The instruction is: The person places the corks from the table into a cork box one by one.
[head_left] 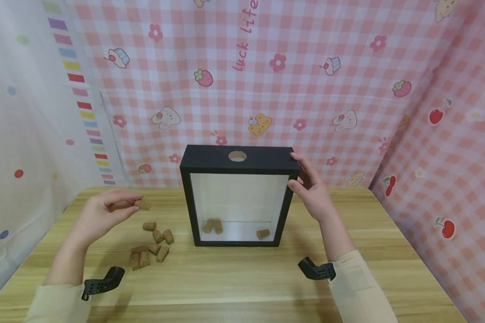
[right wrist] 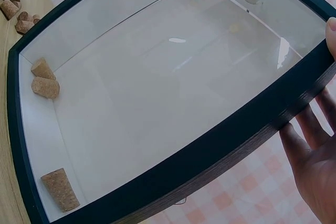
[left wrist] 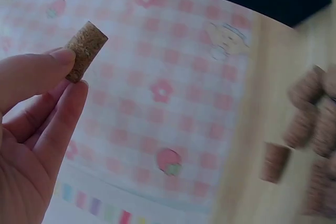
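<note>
My left hand (head_left: 103, 213) pinches a cork (left wrist: 87, 51) between thumb and fingertips, raised above the left part of the table. Upright in the middle stands a black shadow box (head_left: 186, 202) with a clear front and a round hole (head_left: 237, 156) in its top. At the box's upper right edge, my right hand (head_left: 313, 193) grips the frame, thumb on the front and fingers round the side. Inside, two corks lean together at the bottom left, one of them a tapered cork (head_left: 218, 226). Another cork (right wrist: 60, 190) lies at the bottom right.
Several loose corks (head_left: 144, 258) lie in a group on the wooden table (head_left: 242, 282), left of the box and below my left hand. A pink checked curtain (head_left: 242, 103) hangs behind the table, with more cloth at both sides.
</note>
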Action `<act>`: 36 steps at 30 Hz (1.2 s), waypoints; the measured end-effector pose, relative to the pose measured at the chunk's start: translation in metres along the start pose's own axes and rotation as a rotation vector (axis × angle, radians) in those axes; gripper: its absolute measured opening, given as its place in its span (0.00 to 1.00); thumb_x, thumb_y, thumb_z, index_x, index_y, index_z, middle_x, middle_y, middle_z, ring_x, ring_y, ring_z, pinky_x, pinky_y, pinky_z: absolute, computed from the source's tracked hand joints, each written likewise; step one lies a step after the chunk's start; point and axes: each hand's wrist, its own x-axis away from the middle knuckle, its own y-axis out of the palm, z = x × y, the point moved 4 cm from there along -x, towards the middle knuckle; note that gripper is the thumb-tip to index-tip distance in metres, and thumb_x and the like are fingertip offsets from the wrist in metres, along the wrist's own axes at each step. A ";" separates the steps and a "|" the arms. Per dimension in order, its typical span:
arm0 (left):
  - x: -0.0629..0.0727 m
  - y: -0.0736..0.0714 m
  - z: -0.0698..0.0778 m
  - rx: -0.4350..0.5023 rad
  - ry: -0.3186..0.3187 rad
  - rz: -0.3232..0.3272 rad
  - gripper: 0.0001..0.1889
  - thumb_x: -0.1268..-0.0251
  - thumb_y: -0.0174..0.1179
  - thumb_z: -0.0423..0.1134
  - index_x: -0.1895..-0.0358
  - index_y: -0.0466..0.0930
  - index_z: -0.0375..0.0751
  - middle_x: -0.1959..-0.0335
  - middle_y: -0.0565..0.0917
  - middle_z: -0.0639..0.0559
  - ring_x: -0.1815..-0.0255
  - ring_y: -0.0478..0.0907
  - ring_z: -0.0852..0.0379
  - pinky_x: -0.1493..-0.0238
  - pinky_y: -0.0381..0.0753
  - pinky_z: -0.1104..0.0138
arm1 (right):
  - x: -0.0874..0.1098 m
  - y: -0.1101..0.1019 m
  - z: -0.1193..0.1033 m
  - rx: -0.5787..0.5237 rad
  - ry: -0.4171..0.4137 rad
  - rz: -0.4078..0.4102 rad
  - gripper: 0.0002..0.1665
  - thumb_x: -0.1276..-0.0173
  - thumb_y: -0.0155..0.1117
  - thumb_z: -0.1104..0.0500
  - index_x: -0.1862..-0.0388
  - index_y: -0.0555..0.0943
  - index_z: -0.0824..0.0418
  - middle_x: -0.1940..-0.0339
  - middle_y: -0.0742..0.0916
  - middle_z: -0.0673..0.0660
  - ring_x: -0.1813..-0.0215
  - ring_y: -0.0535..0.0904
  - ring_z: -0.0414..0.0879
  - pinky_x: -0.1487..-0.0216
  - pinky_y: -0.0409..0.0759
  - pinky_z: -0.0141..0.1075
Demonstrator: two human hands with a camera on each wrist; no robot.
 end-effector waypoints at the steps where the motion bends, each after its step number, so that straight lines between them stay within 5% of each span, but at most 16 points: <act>1: -0.003 -0.002 0.005 -0.009 0.012 0.003 0.14 0.41 0.65 0.19 0.51 0.84 0.26 0.55 0.82 0.59 0.59 0.81 0.72 0.58 0.80 0.78 | 0.000 0.000 0.000 0.000 0.001 0.001 0.32 0.28 0.63 0.64 0.29 0.70 0.43 0.26 0.69 0.56 0.29 0.66 0.50 0.37 0.72 0.34; 9: -0.028 -0.015 0.045 -0.014 0.089 0.008 0.17 0.42 0.64 0.18 0.48 0.84 0.28 0.54 0.81 0.59 0.57 0.80 0.70 0.55 0.78 0.80 | 0.001 0.000 -0.001 0.012 0.017 0.004 0.32 0.28 0.62 0.64 0.28 0.70 0.43 0.25 0.69 0.55 0.28 0.65 0.50 0.36 0.71 0.35; 16: -0.049 -0.019 0.081 -0.128 0.197 0.050 0.19 0.46 0.67 0.17 0.51 0.87 0.34 0.56 0.84 0.49 0.59 0.79 0.70 0.53 0.77 0.81 | 0.001 0.000 0.000 0.017 0.016 0.003 0.33 0.28 0.62 0.65 0.28 0.70 0.44 0.25 0.69 0.54 0.27 0.65 0.51 0.36 0.72 0.35; 22: -0.067 -0.018 0.110 -0.180 0.198 0.102 0.18 0.45 0.69 0.21 0.50 0.87 0.36 0.57 0.84 0.49 0.61 0.79 0.72 0.50 0.73 0.83 | 0.001 0.000 0.000 0.007 0.014 -0.001 0.32 0.28 0.62 0.65 0.29 0.70 0.43 0.25 0.69 0.55 0.27 0.64 0.51 0.36 0.72 0.35; 28: -0.088 -0.010 0.142 -0.203 0.220 0.064 0.17 0.42 0.68 0.24 0.49 0.87 0.38 0.56 0.85 0.49 0.61 0.79 0.73 0.59 0.77 0.82 | 0.000 -0.001 0.000 0.015 0.021 0.001 0.32 0.27 0.62 0.65 0.28 0.70 0.43 0.24 0.68 0.54 0.26 0.63 0.51 0.36 0.71 0.35; 36: -0.110 0.014 0.171 -0.273 0.304 -0.003 0.15 0.41 0.69 0.25 0.51 0.88 0.38 0.57 0.85 0.47 0.62 0.83 0.55 0.64 0.77 0.77 | 0.000 -0.001 0.000 0.015 0.017 0.001 0.32 0.28 0.62 0.65 0.28 0.70 0.44 0.25 0.69 0.55 0.28 0.65 0.51 0.36 0.71 0.35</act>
